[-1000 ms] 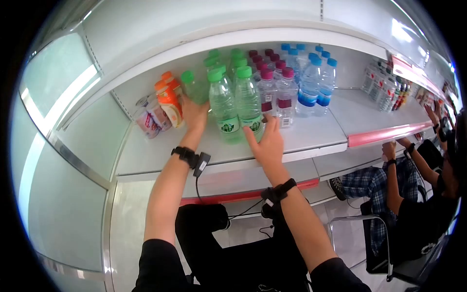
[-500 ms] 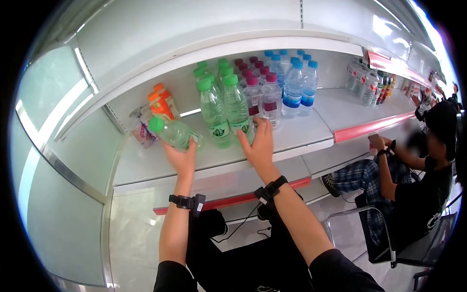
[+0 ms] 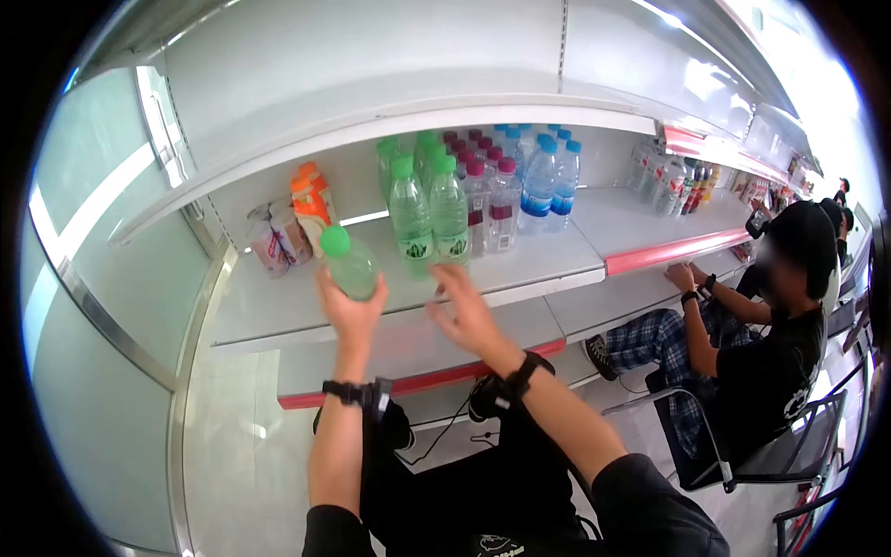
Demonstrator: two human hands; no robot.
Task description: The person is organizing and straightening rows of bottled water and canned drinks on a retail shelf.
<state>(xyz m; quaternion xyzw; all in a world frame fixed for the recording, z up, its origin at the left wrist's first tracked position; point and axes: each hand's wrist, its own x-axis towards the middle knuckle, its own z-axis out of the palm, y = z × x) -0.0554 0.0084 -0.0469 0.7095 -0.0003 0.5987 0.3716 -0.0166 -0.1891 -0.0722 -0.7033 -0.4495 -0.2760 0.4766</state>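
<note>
My left hand (image 3: 353, 311) is wrapped round a green-capped bottle (image 3: 349, 265), which tilts a little over the front of the white shelf (image 3: 548, 269). Fingers spread, my right hand (image 3: 462, 311) hovers at the shelf's front edge with nothing in it. Just behind it stand upright green bottles (image 3: 410, 218) in rows with green labels. Bottles with dark red caps (image 3: 504, 204) are beside them on the right, followed by blue-capped bottles (image 3: 538, 181).
Orange-capped bottles (image 3: 311, 204) and wrapped cups (image 3: 267, 251) stand at the shelf's left. More drinks (image 3: 670, 190) fill the right bay. A seated person (image 3: 780, 325) is at the right on a chair. An upper shelf (image 3: 408, 121) overhangs the bottles.
My right hand has come away from the front green bottle and moved down and left. The bottle in my left hand is more upright and nearer to me. The view has shifted slightly.
</note>
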